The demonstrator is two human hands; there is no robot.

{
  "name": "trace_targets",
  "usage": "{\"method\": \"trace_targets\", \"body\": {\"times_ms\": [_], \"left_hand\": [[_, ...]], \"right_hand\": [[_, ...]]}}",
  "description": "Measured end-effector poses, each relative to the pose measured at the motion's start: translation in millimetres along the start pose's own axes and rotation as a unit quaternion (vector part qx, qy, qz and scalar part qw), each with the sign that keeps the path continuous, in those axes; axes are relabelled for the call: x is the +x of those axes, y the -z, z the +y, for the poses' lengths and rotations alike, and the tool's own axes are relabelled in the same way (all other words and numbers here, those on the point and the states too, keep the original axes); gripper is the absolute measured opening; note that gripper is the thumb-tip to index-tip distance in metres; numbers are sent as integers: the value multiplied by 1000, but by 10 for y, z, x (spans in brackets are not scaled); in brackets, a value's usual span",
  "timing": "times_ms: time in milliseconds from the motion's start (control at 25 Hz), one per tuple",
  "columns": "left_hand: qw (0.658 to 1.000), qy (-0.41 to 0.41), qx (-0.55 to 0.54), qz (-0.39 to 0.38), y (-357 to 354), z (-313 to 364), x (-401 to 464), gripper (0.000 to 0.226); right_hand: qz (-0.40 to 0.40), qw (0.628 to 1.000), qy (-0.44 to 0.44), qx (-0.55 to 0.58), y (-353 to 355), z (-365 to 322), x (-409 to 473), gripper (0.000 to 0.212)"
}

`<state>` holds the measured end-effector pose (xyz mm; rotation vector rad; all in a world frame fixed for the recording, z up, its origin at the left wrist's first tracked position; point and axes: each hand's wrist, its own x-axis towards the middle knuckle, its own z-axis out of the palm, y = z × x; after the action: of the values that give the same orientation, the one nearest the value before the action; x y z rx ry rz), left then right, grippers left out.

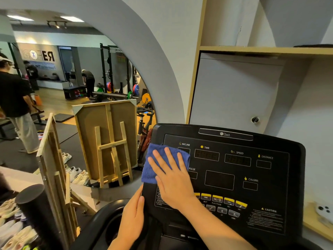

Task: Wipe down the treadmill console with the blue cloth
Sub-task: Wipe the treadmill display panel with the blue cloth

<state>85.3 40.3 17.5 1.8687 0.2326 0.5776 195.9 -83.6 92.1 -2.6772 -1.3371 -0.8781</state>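
I see the folded blue terry cloth [164,162] pressed flat on the upper left of the black treadmill console [234,177], over the INCLINE window. My right hand [173,179] lies on it, fingers spread and flat, palm hiding the cloth's lower right part, part of the PULSE window and some yellow buttons [228,201]. My left hand [132,219] grips the console's left edge, thumb on the face. A wooden easel [110,141] stands left; a white phone [324,212] is cut off at right.
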Motion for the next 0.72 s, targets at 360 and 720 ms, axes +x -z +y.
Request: {"method": "trace_targets", "body": {"times_ms": [360,720], "left_hand": [[996,66,44,-28,84,-59,-260,45],[996,64,60,-6,305,-142,-475,46]], "right_hand": [[12,999,-24,-21,100,391,-354,63],[7,999,-45,12,63,-17,-55,82]]}}
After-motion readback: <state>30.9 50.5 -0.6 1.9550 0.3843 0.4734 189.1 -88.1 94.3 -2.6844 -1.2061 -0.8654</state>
